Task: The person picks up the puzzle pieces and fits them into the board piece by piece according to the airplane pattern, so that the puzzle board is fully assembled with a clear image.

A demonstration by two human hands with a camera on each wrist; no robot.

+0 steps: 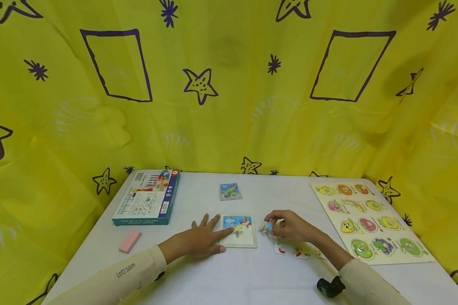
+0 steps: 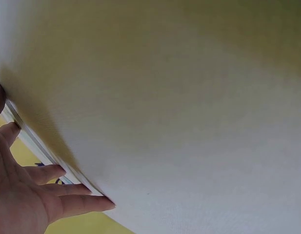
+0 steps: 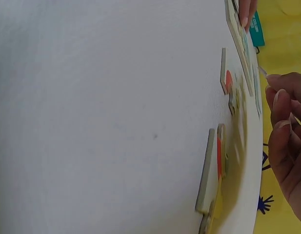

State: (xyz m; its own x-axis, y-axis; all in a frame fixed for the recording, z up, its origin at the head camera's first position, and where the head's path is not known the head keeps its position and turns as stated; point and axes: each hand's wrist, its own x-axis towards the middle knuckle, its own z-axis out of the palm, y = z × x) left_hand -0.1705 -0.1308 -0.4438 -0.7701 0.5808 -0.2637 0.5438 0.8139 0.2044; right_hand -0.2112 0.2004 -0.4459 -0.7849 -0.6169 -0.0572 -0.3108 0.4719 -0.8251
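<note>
A small square jigsaw tray lies on the white table, with several blue and yellow pieces filling its upper part. My left hand is spread flat at the tray's left side, one fingertip resting on the pieces. In the left wrist view the fingers of that hand reach out straight along the tray edge. Just right of the tray, my right hand pinches a jigsaw piece between thumb and fingertips, raised over the table. The right wrist view catches only the thin edge of this piece.
Loose jigsaw pieces lie under my right hand. A picture card with a plane is behind the tray. To the left are a boxed set and a pink block; to the right, a fruit puzzle board. A dark object sits near my right sleeve.
</note>
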